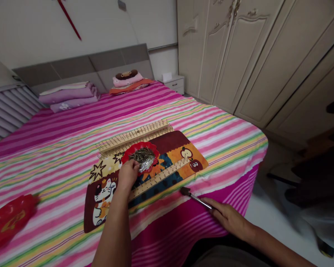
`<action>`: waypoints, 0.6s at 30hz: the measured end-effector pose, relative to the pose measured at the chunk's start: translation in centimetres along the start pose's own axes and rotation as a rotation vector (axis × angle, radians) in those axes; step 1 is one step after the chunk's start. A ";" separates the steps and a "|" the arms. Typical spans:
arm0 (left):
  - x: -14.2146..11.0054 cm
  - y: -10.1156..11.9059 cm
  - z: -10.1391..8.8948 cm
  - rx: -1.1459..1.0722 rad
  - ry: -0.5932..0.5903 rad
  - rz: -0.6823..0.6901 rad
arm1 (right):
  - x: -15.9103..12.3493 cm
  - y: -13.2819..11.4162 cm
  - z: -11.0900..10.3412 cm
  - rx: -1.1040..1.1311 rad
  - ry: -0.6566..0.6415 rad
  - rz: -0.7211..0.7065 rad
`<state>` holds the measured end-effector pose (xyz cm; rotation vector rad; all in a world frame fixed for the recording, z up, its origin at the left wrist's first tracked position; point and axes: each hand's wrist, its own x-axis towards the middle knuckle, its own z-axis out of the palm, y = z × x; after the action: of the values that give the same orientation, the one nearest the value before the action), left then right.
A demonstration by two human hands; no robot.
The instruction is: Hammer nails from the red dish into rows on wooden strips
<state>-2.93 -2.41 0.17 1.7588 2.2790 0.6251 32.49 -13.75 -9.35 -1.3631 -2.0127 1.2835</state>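
Observation:
My left hand (128,173) reaches into a red dish (140,154) heaped with thin metal nails (143,157), fingers curled down onto the pile. My right hand (226,215) rests at the bed's near edge, closed round the handle of a small hammer (193,195) whose dark head points left. Two wooden strips stand on a colourful cartoon mat (172,148): a long one with nails (135,137) behind the dish, and a shorter one (160,176) in front of it.
The mat lies on a bed with a pink striped sheet (58,148). A red packet (8,220) lies at the near left. Folded bedding (69,96) and a plush toy (126,78) sit by the headboard. Cream wardrobes (239,48) line the right.

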 end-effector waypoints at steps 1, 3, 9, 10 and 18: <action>-0.1 -0.2 -0.2 -0.155 0.026 -0.038 | 0.0 -0.1 0.0 0.003 0.003 0.005; -0.7 -0.3 -0.7 -0.515 0.072 -0.120 | 0.0 -0.3 0.0 0.006 0.013 0.005; -4.5 0.7 -2.4 -1.197 -0.027 -0.328 | 0.1 -0.5 0.0 -0.071 0.013 -0.023; -5.2 0.9 -2.6 -1.236 -0.052 -0.364 | 0.1 -0.5 0.0 -0.087 0.012 -0.027; -10.1 0.5 -0.7 -1.203 0.031 -0.469 | 0.0 -0.1 0.1 -0.097 0.041 -0.054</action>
<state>0.00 -12.11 -0.02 0.6158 1.5547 1.4549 32.42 -13.82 -9.32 -1.3563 -2.0929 1.1388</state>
